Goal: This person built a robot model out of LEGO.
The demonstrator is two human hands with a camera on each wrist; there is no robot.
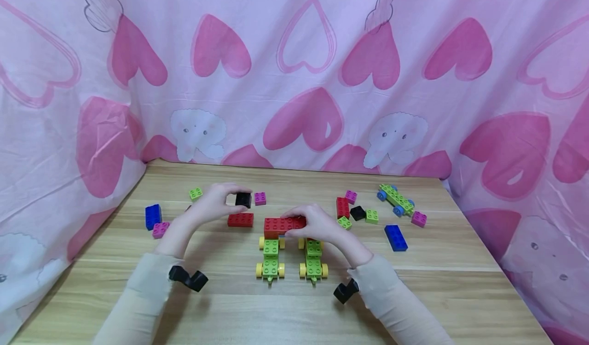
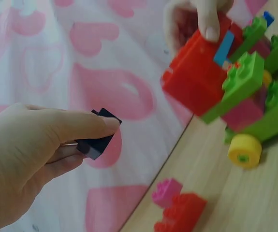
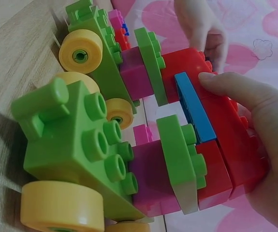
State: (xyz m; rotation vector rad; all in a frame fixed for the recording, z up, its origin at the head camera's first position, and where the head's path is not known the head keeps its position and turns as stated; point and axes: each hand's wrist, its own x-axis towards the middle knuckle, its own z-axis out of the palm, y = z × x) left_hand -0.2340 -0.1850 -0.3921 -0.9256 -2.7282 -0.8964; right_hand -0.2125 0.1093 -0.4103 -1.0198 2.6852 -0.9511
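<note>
Thumb and fingers of my left hand (image 1: 212, 204) pinch a black brick (image 1: 243, 200) above the table's back half, left of the built piece. In the left wrist view the black brick (image 2: 100, 134) sits between thumb and fingertips. My right hand (image 1: 315, 225) grips the right part of a row of red bricks (image 1: 274, 227). That row bridges two green car bases with yellow wheels, a left one (image 1: 270, 267) and a right one (image 1: 314, 267). In the right wrist view, purple bricks (image 3: 153, 179) and thin green plates (image 3: 177, 154) stack under the red, with a blue piece (image 3: 195, 108) between.
Near my left hand lie a red brick (image 1: 240, 220), a pink brick (image 1: 260, 198) and a blue brick (image 1: 153, 216). Rightward are a red brick (image 1: 342, 208), a black brick (image 1: 357, 212), a blue brick (image 1: 396, 238) and a green blue-wheeled car base (image 1: 397, 200). A heart-patterned curtain (image 1: 303, 120) borders the table.
</note>
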